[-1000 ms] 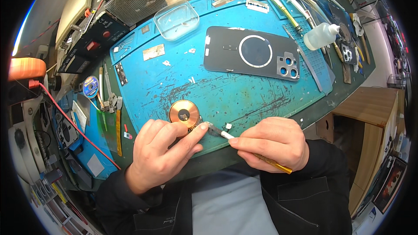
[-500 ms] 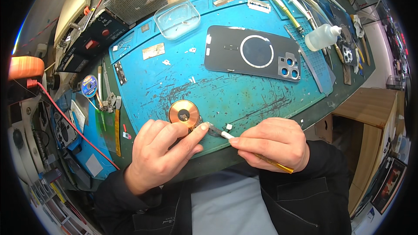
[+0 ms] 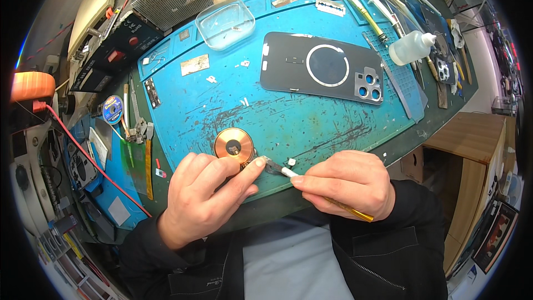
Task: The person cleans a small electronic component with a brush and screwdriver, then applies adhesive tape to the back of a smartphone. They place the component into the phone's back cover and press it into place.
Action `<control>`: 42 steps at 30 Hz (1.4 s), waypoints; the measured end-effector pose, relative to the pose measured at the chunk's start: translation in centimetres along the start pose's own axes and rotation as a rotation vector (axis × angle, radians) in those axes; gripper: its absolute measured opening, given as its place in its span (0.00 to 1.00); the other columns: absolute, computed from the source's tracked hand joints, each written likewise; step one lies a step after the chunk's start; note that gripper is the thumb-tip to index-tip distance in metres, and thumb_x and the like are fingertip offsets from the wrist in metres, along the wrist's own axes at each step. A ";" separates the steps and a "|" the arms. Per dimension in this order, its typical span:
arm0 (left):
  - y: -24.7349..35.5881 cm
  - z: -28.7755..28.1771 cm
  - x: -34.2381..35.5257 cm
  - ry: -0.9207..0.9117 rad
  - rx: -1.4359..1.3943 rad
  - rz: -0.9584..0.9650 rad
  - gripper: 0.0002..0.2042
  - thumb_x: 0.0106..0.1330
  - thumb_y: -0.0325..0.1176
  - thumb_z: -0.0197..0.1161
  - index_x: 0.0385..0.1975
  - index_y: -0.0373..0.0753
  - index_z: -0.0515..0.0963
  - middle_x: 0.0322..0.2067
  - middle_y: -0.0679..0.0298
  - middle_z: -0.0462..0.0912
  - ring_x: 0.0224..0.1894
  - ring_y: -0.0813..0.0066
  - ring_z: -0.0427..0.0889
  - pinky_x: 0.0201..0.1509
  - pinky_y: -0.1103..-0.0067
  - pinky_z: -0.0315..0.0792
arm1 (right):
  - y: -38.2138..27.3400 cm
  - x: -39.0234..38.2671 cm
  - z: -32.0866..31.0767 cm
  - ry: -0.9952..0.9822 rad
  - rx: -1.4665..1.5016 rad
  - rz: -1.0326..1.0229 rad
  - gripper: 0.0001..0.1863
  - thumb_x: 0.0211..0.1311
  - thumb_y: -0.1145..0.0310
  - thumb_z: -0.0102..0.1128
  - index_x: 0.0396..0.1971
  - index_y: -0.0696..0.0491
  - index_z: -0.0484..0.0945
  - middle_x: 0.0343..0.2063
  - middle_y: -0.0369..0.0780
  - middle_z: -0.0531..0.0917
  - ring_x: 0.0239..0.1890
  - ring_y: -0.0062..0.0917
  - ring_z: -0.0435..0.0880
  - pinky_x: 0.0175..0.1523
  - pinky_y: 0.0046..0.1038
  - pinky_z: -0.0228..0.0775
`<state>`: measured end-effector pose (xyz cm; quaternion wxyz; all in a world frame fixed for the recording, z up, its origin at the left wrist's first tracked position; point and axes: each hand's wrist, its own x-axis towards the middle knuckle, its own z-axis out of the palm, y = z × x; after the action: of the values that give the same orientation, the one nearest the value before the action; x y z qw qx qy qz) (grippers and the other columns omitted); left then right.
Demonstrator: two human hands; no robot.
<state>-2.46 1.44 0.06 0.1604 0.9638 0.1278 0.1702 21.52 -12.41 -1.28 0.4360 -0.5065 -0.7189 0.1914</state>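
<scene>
A round copper charging coil [image 3: 244,139] lies near the front edge of the blue mat. My left hand [image 3: 208,197] pinches its lower edge and the flex tab there, thumb and index finger close together. A slim craft knife [image 3: 355,211] with a white collar and golden handle is gripped like a pen in my right hand [image 3: 352,183]. Its dark blade reaches the tab beside my left fingertip; the exact contact is too small to make out. Just beyond the blade sits a small white piece [image 3: 291,162].
A dark phone back panel [image 3: 283,72] with a white ring lies beyond my hands. Around it are a clear plastic box [image 3: 226,25], a dropper bottle [image 3: 411,48], a razor blade [image 3: 330,6] and syringes [image 3: 361,11]. A solder spool [image 3: 112,109] stands left.
Almost nothing differs. Both hands keep their grip on the coil and the knife, and the whole view has shifted very slightly.
</scene>
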 end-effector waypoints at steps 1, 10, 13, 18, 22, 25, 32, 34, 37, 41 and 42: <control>0.0 0.0 0.0 -0.002 0.000 -0.001 0.20 0.57 0.36 0.75 0.51 0.43 0.88 0.37 0.71 0.77 0.32 0.73 0.74 0.35 0.74 0.67 | 0.0 0.0 0.0 0.001 -0.001 0.000 0.19 0.52 0.79 0.77 0.46 0.60 0.87 0.31 0.40 0.86 0.27 0.29 0.86 0.29 0.30 0.76; 0.0 0.0 0.0 -0.005 -0.004 -0.001 0.21 0.57 0.36 0.76 0.52 0.43 0.88 0.36 0.71 0.77 0.32 0.73 0.73 0.35 0.74 0.67 | -0.1 0.2 -0.1 -0.009 -0.003 0.009 0.19 0.52 0.80 0.77 0.46 0.60 0.87 0.31 0.40 0.87 0.27 0.29 0.86 0.29 0.30 0.76; 0.0 0.0 0.0 -0.009 -0.007 -0.003 0.21 0.57 0.36 0.76 0.52 0.43 0.88 0.37 0.71 0.77 0.32 0.73 0.73 0.35 0.74 0.67 | -0.1 0.2 -0.2 -0.014 -0.003 0.013 0.19 0.51 0.80 0.77 0.46 0.60 0.87 0.32 0.40 0.87 0.27 0.30 0.86 0.29 0.30 0.77; 0.0 -0.1 0.1 -0.017 -0.009 -0.001 0.21 0.57 0.36 0.76 0.52 0.42 0.88 0.37 0.71 0.77 0.33 0.73 0.73 0.35 0.74 0.67 | -0.2 0.1 -0.1 -0.010 -0.001 0.021 0.19 0.50 0.80 0.77 0.46 0.59 0.87 0.32 0.40 0.87 0.28 0.30 0.86 0.30 0.30 0.77; 0.0 -0.1 0.1 -0.015 -0.009 0.000 0.21 0.57 0.36 0.76 0.52 0.42 0.88 0.37 0.71 0.77 0.33 0.73 0.73 0.35 0.74 0.67 | -0.2 0.2 -0.2 -0.016 0.021 0.048 0.20 0.49 0.81 0.77 0.45 0.58 0.87 0.32 0.40 0.87 0.29 0.31 0.87 0.31 0.30 0.78; -0.1 -0.1 0.1 -0.015 -0.011 0.001 0.21 0.56 0.35 0.76 0.52 0.42 0.88 0.36 0.71 0.76 0.33 0.73 0.73 0.35 0.74 0.67 | -0.2 0.3 -0.4 -0.024 0.038 0.068 0.20 0.50 0.81 0.77 0.46 0.58 0.87 0.32 0.41 0.87 0.30 0.31 0.88 0.32 0.30 0.79; 0.0 -0.1 0.1 -0.020 -0.014 -0.011 0.21 0.56 0.35 0.76 0.52 0.42 0.88 0.36 0.71 0.76 0.33 0.73 0.73 0.35 0.74 0.67 | 0.0 0.5 -0.6 -0.039 0.106 0.118 0.19 0.53 0.80 0.77 0.47 0.58 0.87 0.34 0.42 0.88 0.33 0.33 0.89 0.35 0.31 0.82; 0.0 -0.1 0.1 -0.019 -0.016 -0.010 0.21 0.56 0.35 0.76 0.52 0.42 0.88 0.36 0.71 0.76 0.33 0.72 0.73 0.35 0.73 0.67 | 0.1 0.4 -0.6 -0.039 0.093 0.106 0.19 0.53 0.79 0.78 0.47 0.58 0.87 0.34 0.42 0.88 0.32 0.32 0.89 0.34 0.30 0.81; 0.0 -0.1 0.1 -0.014 -0.019 -0.004 0.20 0.56 0.34 0.76 0.51 0.42 0.88 0.36 0.70 0.76 0.33 0.72 0.73 0.35 0.73 0.67 | 0.0 0.2 -0.6 -0.035 0.064 0.083 0.19 0.53 0.76 0.79 0.47 0.57 0.87 0.34 0.41 0.89 0.31 0.31 0.89 0.33 0.30 0.81; 0.0 0.0 0.0 -0.002 -0.019 -0.003 0.20 0.57 0.34 0.75 0.51 0.42 0.88 0.36 0.70 0.77 0.32 0.72 0.73 0.35 0.73 0.67 | -0.2 0.3 -0.2 -0.013 0.031 0.071 0.20 0.53 0.74 0.80 0.47 0.57 0.88 0.33 0.40 0.90 0.30 0.30 0.89 0.32 0.29 0.80; 0.0 0.0 0.0 0.003 -0.017 -0.003 0.20 0.57 0.34 0.75 0.51 0.42 0.88 0.37 0.70 0.77 0.32 0.72 0.73 0.34 0.73 0.67 | -0.2 0.3 -0.2 -0.013 0.031 0.069 0.20 0.53 0.74 0.80 0.47 0.57 0.88 0.34 0.40 0.90 0.30 0.30 0.89 0.32 0.29 0.80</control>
<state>-2.45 1.46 0.06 0.1687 0.9620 0.1280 0.1724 21.60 -12.26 -0.90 0.4323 -0.5227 -0.7008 0.2209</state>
